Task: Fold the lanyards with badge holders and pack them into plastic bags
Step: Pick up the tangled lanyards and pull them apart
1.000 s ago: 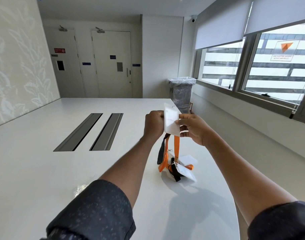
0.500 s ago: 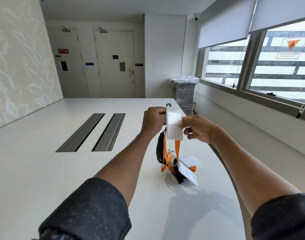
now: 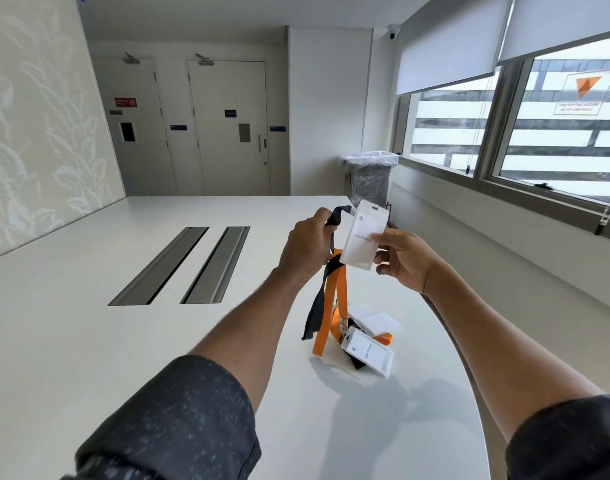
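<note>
Held up above the white table is a white badge holder. My right hand pinches its right edge between thumb and fingers. My left hand grips the orange and black lanyard strap just left of the badge; a black loop sticks out above the fist. The strap hangs down toward the table. Below it lies a small heap of more lanyards with a second badge holder and a further one behind it.
Two long metal slots are set into the table to the left. The table's curved right edge runs close under my right arm. A lined waste bin stands beyond the far edge, below the windows.
Both hands have lifted the badge holder a little higher and tilted it. A black loop of strap now shows above my left fist, and the hanging strap has drawn up from the heap.
</note>
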`<action>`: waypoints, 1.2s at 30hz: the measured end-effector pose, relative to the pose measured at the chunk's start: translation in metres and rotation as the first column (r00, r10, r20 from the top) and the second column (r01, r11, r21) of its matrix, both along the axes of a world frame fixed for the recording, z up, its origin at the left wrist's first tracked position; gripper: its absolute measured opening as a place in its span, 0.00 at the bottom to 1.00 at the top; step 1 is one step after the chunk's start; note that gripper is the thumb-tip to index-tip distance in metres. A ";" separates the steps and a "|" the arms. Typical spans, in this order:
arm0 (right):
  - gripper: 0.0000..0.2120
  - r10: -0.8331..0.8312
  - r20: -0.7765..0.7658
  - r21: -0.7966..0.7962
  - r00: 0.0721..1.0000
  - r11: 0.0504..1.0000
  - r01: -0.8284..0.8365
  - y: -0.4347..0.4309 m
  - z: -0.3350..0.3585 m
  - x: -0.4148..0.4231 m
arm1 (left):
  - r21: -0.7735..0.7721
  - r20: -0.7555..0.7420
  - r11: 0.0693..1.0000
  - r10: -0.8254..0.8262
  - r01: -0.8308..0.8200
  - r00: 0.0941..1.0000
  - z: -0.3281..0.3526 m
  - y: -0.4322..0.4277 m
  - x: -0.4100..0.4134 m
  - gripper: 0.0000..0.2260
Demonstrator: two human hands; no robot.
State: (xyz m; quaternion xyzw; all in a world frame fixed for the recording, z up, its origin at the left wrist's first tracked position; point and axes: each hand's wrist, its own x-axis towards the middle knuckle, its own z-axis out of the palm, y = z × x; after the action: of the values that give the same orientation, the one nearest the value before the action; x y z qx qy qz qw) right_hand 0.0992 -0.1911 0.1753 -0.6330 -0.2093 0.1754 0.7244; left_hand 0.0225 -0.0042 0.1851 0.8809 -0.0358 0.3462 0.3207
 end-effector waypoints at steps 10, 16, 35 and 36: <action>0.07 -0.038 0.024 0.108 0.999 0.994 0.035 0.019 0.010 -0.008 | -0.202 -0.018 0.976 -0.093 0.087 0.996 0.005 -0.004 0.007 0.06; 0.05 -0.008 0.042 0.176 0.999 0.984 0.001 0.024 0.012 -0.012 | -0.384 -0.113 0.921 -0.120 0.068 0.986 -0.003 -0.001 0.010 0.06; 0.10 -0.223 -0.021 0.339 0.975 0.916 0.216 0.035 0.018 0.008 | 0.159 -0.491 0.982 -0.013 0.104 0.871 -0.062 -0.012 -0.001 0.07; 0.10 -0.224 -0.016 0.344 0.974 0.914 0.216 0.035 0.019 0.009 | 0.195 -0.510 0.976 0.020 0.093 0.860 -0.070 -0.011 -0.001 0.07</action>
State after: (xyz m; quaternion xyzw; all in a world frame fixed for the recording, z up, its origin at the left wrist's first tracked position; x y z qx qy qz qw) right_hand 0.1078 -0.1559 0.1946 -0.5185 -0.1726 0.0463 0.8362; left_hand 0.0220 -0.0147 0.1152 0.9692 -0.0037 0.0895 0.2294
